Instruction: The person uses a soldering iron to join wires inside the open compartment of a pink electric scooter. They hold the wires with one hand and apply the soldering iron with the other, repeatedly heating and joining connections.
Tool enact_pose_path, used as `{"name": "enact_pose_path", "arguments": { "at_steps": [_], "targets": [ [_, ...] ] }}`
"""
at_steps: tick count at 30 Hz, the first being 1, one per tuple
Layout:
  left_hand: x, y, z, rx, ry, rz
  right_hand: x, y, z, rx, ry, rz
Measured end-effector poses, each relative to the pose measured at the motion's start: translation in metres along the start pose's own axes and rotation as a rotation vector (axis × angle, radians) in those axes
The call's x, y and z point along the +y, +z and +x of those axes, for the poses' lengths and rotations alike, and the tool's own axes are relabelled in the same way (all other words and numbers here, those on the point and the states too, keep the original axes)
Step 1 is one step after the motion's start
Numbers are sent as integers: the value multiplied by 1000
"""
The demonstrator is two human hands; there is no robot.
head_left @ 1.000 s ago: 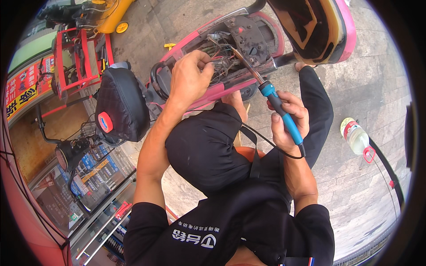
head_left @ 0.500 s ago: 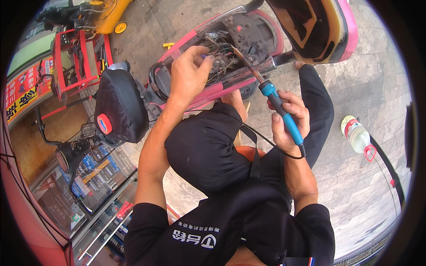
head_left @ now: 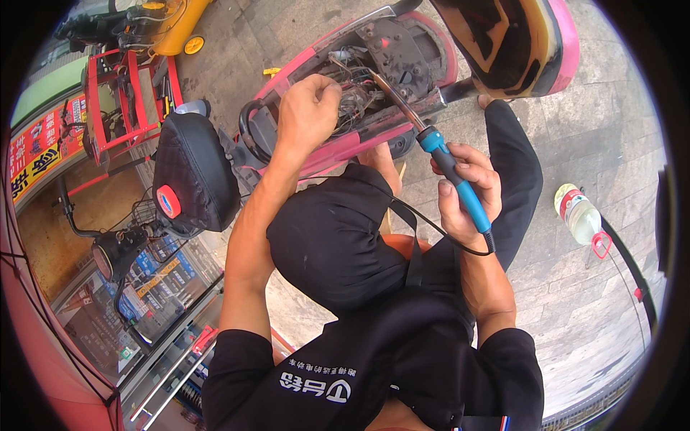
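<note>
My right hand (head_left: 478, 176) grips a soldering iron (head_left: 471, 202) by its blue and dark handle, with a black cord trailing from its end. The iron's long metal shaft slants up and left, its tip over the tangled wires (head_left: 356, 98) in the open body of a pink scooter (head_left: 327, 156). Whether the tip touches a wire I cannot tell. At the left edge of that wiring, my left hand (head_left: 303, 115) is closed with bent fingers. What it pinches, if anything, is hidden behind the fingers.
The scooter's raised pink-edged seat (head_left: 528, 54) stands at upper right. Left of me is another vehicle's black padded seat (head_left: 198, 169), near a red metal rack (head_left: 133, 108). A clear bottle (head_left: 578, 215) lies on the paving at right. A yellow tank (head_left: 180, 29) is behind.
My left hand has turned slightly, and its fingers are drawn closer together. The soldering iron has shifted a little up and left, still in my right hand.
</note>
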State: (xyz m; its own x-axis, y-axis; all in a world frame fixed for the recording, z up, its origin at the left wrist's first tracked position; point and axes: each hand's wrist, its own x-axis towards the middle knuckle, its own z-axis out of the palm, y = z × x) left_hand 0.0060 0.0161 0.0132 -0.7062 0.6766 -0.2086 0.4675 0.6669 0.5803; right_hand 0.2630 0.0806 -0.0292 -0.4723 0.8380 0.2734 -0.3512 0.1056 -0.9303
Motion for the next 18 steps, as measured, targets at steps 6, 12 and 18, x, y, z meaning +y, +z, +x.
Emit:
{"name": "enact_pose_path", "arguments": {
  "at_steps": [6,12,18],
  "targets": [
    [1,-1,3,-40,-97,-48,-3,-4,1,-80,-1,-54],
    [4,-2,-1,6,-103,-67,-3,-2,2,-71,0,-26],
    [4,-1,-1,118,-16,-34,-4,-1,1,-66,16,-5]
  ]
}}
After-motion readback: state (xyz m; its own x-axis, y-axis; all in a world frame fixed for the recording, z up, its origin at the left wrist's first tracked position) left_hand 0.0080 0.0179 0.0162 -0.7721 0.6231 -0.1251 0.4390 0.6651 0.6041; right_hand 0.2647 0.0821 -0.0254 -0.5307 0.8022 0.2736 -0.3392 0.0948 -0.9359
